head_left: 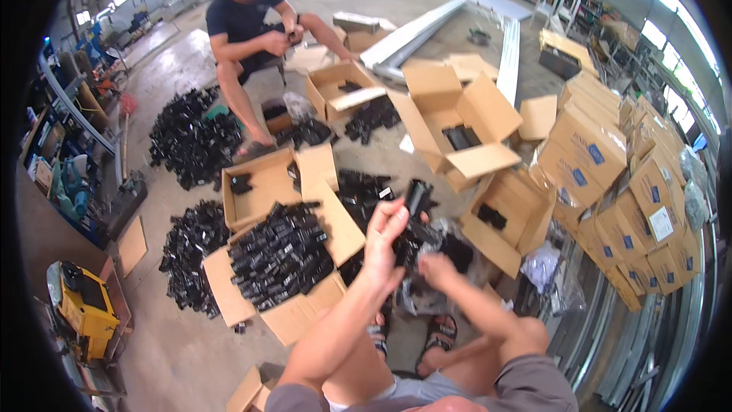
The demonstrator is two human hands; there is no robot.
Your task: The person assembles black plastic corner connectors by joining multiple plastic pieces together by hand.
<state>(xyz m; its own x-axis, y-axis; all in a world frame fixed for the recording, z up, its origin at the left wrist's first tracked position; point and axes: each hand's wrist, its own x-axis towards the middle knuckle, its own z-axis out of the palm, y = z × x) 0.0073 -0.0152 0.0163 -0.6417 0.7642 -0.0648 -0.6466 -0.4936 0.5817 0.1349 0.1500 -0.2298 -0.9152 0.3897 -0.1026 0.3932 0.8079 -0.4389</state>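
My left hand (385, 233) is raised in front of me, its fingers wrapped round a small black part (416, 197) that looks like plastic. Lower and to the right, my right hand (436, 268) is closed over a clear plastic bag (415, 297); what its fingers hold is too small to make out. Black pieces (456, 252) show just beyond that hand, by the bag. To the left of my arms, an open cardboard box (229, 299) is heaped with black parts (282, 255). More black parts (364, 189) lie on the floor beyond my left hand.
Across the floor a co-worker (248, 23) sits with both hands on a small object. Open cartons (450, 103) stand ahead, another carton (507, 221) at my right. Closed boxes (583, 152) are stacked far right. Black piles (194, 137) cover the left floor; a yellow machine (85, 317) stands nearby.
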